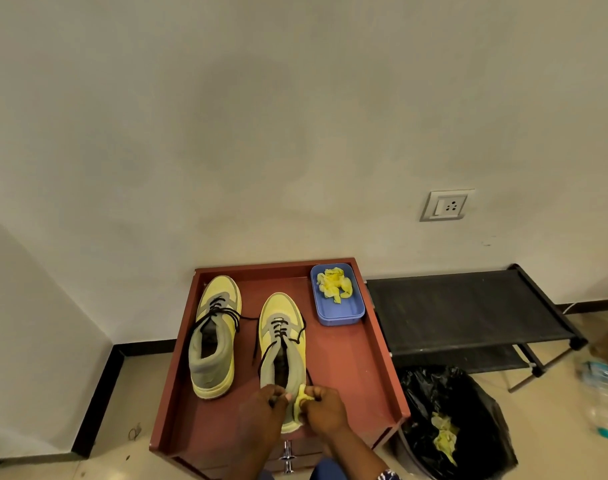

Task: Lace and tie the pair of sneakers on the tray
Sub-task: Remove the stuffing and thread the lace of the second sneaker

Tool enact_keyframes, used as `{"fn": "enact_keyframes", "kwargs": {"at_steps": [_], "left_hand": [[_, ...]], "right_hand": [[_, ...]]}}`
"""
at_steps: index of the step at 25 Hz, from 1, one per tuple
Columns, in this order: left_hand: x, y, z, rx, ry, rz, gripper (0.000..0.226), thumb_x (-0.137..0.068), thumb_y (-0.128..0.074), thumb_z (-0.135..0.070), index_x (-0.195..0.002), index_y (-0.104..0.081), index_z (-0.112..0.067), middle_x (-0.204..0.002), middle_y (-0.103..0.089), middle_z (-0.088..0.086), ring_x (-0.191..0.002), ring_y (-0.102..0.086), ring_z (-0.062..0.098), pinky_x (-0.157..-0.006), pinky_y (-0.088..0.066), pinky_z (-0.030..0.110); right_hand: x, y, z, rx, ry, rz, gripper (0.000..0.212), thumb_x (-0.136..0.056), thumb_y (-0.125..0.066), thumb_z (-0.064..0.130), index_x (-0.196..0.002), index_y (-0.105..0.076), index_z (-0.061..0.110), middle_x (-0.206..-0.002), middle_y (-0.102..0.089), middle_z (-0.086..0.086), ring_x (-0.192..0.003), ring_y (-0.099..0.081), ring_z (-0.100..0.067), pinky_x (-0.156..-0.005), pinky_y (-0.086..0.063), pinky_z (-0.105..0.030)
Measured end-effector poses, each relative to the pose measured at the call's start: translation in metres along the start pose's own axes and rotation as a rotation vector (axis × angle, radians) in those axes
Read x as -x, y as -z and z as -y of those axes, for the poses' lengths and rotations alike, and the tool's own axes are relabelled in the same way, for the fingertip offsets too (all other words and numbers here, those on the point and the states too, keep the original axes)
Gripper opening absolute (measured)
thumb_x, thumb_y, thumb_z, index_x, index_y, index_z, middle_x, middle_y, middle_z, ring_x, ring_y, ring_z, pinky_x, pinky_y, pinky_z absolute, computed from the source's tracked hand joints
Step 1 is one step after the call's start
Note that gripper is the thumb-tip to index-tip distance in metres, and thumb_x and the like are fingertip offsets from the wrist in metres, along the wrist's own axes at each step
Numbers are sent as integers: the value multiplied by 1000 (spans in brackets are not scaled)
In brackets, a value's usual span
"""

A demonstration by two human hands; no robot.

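Two yellow and grey sneakers stand on a reddish-brown tray (358,368), toes pointing to the wall. The left sneaker (214,337) has black laces loosely threaded, with the ends trailing off both sides. The right sneaker (282,344) sits nearer to me, and its black lace (266,355) runs back from the eyelets to both hands at the heel. My left hand (261,408) pinches the left lace end. My right hand (325,408) pinches the right lace end together with a crumpled yellow wad (301,398).
A blue plastic box (337,308) with crumpled yellow paper sits at the tray's far right corner. Right of the tray stands a low black rack (469,313), with a black bin bag (448,420) in front of it. The wall is close behind.
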State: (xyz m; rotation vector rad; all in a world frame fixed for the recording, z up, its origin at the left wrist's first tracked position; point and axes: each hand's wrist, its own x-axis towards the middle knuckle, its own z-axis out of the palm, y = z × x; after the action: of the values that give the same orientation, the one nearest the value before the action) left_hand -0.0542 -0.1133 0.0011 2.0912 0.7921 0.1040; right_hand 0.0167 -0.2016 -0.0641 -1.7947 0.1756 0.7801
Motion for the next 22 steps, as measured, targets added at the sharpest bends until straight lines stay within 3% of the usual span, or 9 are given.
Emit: {"fn": "enact_keyframes", "kwargs": {"at_steps": [4, 9, 12, 16, 20, 22], "left_hand": [[-2, -5, -3, -96, -73, -82, 20, -80, -63, -7, -100, -67, -8, -100, -65, 10, -97, -61, 25, -80, -42, 28], [4, -23, -29, -39, -99, 79, 41, -86, -48, 1, -125, -55, -11, -126, -56, 7, -117, -53, 21, -97, -37, 21], [6, -37, -43, 63, -6, 176, 33, -87, -47, 1, -116, -58, -10, -110, -62, 4, -99, -58, 15, -78, -44, 10], [9, -55, -63, 198, 114, 170, 27, -80, -53, 7, -76, -56, -19, -80, -63, 3, -81, -59, 19, -78, -50, 32], [17, -83, -87, 324, 165, 200, 35, -81, -52, 14, -65, -54, -17, -67, -60, 3, -62, -55, 15, -49, -45, 12], [22, -100, -101, 372, 174, 240, 32, -82, -51, 13, -68, -57, -15, -67, -60, 2, -59, -54, 11, -44, -43, 9]], "right_hand": [[19, 11, 18, -79, -9, 26, 25, -77, -52, -7, -72, -67, 13, -69, -62, -8, -53, -52, -15, -50, -46, -24], [44, 35, 36, -169, 33, 85, 19, -81, -55, -5, -75, -68, 8, -64, -60, -10, -43, -42, -8, -42, -34, -18], [47, 55, 37, -210, 16, 69, 24, -83, -50, -9, -78, -70, 4, -74, -67, -15, -55, -51, -13, -50, -42, -22], [53, 81, 32, -216, -10, -14, 29, -83, -48, -11, -73, -69, 7, -68, -67, -11, -57, -54, -15, -54, -47, -25], [55, 116, 25, -213, -4, -158, 29, -79, -45, -13, -78, -68, 5, -70, -67, -14, -56, -55, -18, -56, -49, -30], [57, 136, 20, -187, 14, -247, 24, -76, -51, -7, -77, -69, 8, -74, -70, -15, -59, -58, -19, -60, -50, -32]]}}
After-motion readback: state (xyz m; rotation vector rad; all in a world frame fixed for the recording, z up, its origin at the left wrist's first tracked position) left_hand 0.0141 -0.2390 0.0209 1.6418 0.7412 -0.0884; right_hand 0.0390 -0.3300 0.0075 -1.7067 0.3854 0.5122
